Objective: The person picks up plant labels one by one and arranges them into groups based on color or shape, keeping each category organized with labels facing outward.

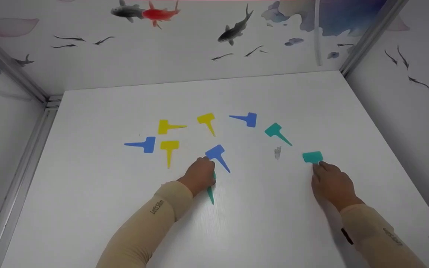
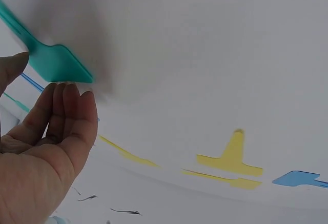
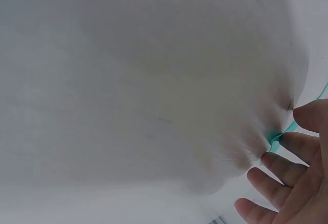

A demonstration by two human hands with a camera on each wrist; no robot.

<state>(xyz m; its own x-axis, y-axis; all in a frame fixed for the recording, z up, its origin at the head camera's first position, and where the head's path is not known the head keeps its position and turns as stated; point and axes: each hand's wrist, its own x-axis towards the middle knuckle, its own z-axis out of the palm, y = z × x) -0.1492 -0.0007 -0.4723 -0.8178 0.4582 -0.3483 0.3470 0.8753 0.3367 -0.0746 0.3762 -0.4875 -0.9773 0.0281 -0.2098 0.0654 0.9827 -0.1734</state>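
Near the table's middle, my left hand (image 1: 199, 174) holds a green T-shaped plant label (image 2: 59, 64) by its wide head. In the left wrist view the thumb and fingertips lie on opposite edges of that head. In the head view the hand covers most of the label, and a blue plant label (image 1: 215, 152) lies just beyond it. Over at the right, my right hand (image 1: 333, 186) touches another green plant label (image 1: 312, 157) just below its head. The fingers are spread and fairly straight in the right wrist view; this label's stem is mostly hidden.
Yellow plant labels (image 1: 169, 145) lie left of centre, beside a blue label (image 1: 149, 144). Another blue label (image 1: 251, 120) and a green label (image 1: 274, 129) lie farther back. A grey smudge (image 1: 277, 152) marks the white table (image 1: 99, 208). Printed panels (image 1: 184, 56) wall it in.
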